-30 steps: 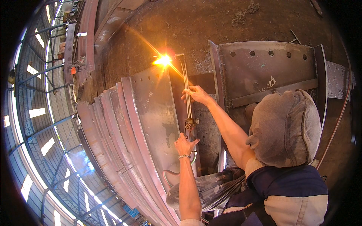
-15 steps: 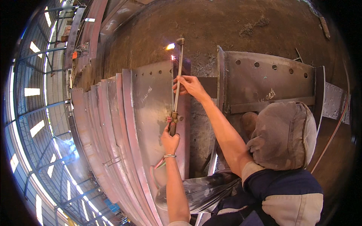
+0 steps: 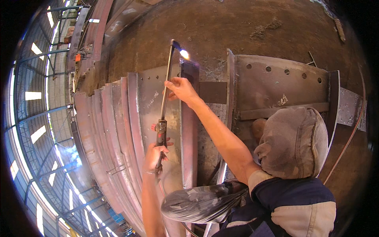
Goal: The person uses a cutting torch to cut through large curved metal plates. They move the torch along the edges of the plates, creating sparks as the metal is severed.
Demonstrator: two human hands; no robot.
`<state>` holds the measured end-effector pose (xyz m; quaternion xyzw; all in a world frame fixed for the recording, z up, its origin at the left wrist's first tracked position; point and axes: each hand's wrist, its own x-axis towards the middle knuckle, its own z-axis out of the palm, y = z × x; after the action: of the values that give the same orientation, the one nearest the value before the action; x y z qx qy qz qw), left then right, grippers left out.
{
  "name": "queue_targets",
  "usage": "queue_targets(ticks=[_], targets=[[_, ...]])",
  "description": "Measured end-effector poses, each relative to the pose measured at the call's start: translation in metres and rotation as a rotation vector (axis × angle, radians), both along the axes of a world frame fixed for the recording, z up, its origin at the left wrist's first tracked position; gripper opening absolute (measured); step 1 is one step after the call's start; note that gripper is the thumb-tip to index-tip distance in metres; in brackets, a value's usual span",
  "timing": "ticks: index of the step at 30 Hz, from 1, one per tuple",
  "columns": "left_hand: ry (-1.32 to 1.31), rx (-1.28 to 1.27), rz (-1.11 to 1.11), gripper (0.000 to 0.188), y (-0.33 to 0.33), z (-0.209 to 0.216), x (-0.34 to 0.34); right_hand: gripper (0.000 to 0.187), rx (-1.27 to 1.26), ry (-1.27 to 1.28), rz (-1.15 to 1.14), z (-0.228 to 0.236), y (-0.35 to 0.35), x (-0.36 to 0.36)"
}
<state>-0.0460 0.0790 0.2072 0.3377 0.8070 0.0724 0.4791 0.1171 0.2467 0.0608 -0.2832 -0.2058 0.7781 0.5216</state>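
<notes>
A cutting torch (image 3: 165,103) slants away from me, long metal tubes leading to a bent head with a bright flame (image 3: 184,54). My left hand (image 3: 153,156) is closed loosely around its handle, some fingers sticking out. Further up, my right hand (image 3: 182,90) grips the tubes between thumb and fingers. The flame points at the far end of a reddish-brown steel beam (image 3: 190,118), close to the edge of its upright flange. A wide plate (image 3: 172,138) with a row of holes at its far end lies under the torch.
More steel beams (image 3: 110,130) lie side by side on the left. A drilled steel section (image 3: 282,79) stands at right. A hose (image 3: 349,140) crosses the far right over brown ground (image 3: 189,23). A rounded brown-grey cloth-covered shape (image 3: 294,142) is beside my right arm.
The torch has shifted left and swung round, so its head now lies left of the flame. Both hands moved left with it, the left one also nearer. The flame sits closer to the beam end.
</notes>
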Motion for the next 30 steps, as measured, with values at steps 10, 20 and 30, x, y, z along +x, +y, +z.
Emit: queue_targets(ticks=[10,20,30], targets=[[0.163,0.094,0.050,0.029,-0.010,-0.021,0.015,0.046,-0.086,-0.287,0.010,0.000,0.003,-0.007],[0.328,-0.040,-0.099,0.040,-0.004,-0.019,0.026,0.047,-0.091,-0.388,0.140,-0.011,0.003,-0.008],[0.281,-0.046,-0.092,0.043,-0.003,-0.017,0.022,0.045,-0.050,-0.308,0.118,-0.012,0.007,-0.014]])
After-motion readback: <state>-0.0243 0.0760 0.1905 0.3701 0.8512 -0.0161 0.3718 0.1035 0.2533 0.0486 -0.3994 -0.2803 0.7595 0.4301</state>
